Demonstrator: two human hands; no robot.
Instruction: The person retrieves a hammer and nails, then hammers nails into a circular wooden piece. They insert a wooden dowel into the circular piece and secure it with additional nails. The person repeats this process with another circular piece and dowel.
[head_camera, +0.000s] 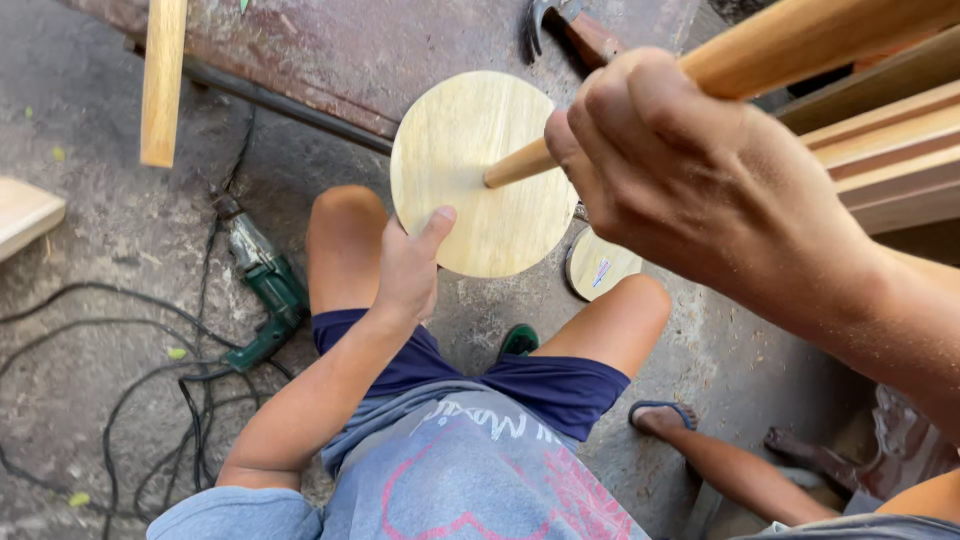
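Wooden dowel (760, 55) in clenched right fingers (610, 120)

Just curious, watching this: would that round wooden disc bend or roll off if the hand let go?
The round wooden disc looks thin yet flat, so probably stiff and fairly light. The left hand steadies its edge; freed, its round rim could let it roll. The dowel in the right hand looks rigid.

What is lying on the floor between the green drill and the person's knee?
Nothing: in the head view, only bare grey floor lies between the green drill and the knee. The drill's black cord trails off the other way.
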